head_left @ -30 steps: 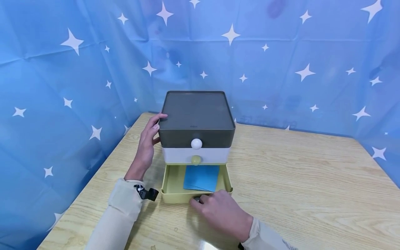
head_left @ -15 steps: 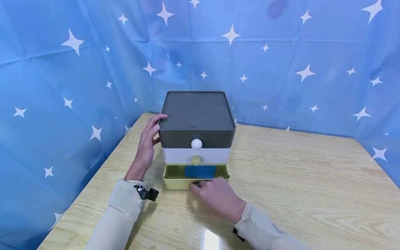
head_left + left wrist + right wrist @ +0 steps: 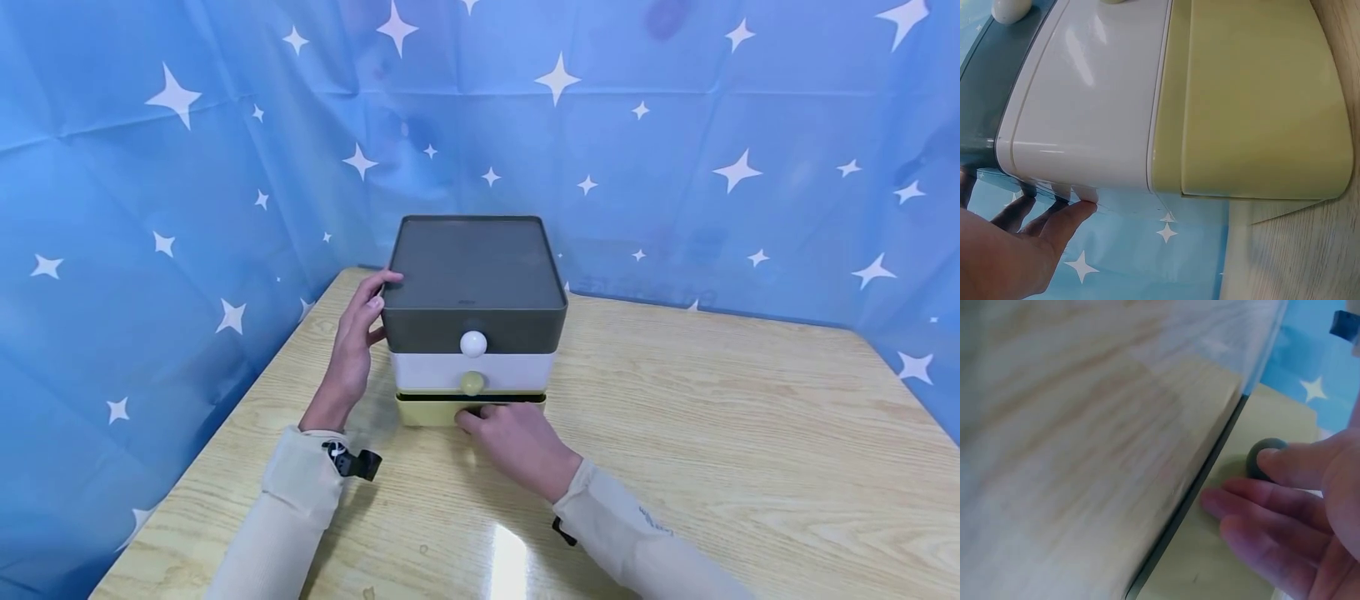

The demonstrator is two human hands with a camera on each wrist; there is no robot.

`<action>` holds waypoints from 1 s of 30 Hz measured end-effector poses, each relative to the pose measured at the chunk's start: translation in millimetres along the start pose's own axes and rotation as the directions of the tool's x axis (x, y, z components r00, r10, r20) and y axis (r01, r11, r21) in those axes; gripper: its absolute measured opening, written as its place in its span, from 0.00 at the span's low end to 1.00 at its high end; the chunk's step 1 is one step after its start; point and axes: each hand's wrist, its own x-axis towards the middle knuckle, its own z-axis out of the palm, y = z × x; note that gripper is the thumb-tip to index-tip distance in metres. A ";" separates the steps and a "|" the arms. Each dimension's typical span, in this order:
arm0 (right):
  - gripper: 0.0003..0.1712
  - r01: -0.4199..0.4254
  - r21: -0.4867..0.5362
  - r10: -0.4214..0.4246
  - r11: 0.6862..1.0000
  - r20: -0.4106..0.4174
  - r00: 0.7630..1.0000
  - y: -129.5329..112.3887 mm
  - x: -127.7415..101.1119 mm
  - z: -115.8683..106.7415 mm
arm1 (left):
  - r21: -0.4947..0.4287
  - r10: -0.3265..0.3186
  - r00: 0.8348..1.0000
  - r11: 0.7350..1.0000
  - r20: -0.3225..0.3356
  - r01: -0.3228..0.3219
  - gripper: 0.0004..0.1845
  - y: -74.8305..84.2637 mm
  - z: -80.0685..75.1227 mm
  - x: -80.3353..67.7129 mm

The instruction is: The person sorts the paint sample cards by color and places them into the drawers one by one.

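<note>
Bright, even light falls from overhead, leaving a white glare patch on the table (image 3: 510, 562) near its front edge and soft shadows under both forearms. The head view is sharp, bowing slightly at its edges. The right wrist view is heavily blurred; the left wrist view shows glossy streaks.

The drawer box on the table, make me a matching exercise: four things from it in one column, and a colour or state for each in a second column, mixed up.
Column one:
1. top tier
2. bottom drawer
3. top knob
4. left hand

Column two:
A. yellow-green, pushed almost fully in
B. white and round
C. dark grey
D. fingers resting against the box's side

Pairs: 1-C, 2-A, 3-B, 4-D. The right hand has its fingers on the bottom drawer's front, at its dark knob.
</note>
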 end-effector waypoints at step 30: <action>0.14 -0.166 0.374 0.159 0.912 0.050 0.986 83.4 -68.6 -70.9 | 0.705 -0.121 0.957 0.701 0.264 -0.105 0.29 72.1 -31.3 14.6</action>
